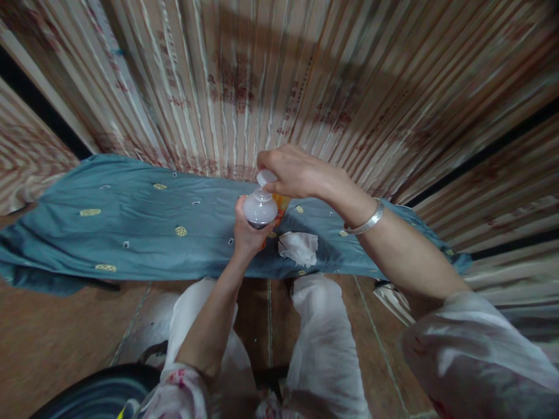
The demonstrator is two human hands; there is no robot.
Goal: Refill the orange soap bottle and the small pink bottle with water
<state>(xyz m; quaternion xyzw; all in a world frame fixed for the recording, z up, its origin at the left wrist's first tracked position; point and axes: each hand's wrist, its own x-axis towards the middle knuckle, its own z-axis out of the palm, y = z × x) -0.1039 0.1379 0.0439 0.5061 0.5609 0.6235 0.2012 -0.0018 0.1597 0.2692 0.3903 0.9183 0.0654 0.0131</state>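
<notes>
The left hand (247,230) grips a small bottle (260,208) upright above the teal cloth's (131,221) near edge. The right hand (292,171) pinches its white cap (266,177) just above the neck, already off. A crumpled tissue (299,247) lies on the cloth beside them.

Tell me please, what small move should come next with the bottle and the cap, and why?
Probably lift the cap clear and set it aside. The left hand grips the bottle upright, while the right hand pinches the cap just above its mouth, so it looks already off or nearly off. A crumpled tissue lies on the blue cloth close by.
</notes>
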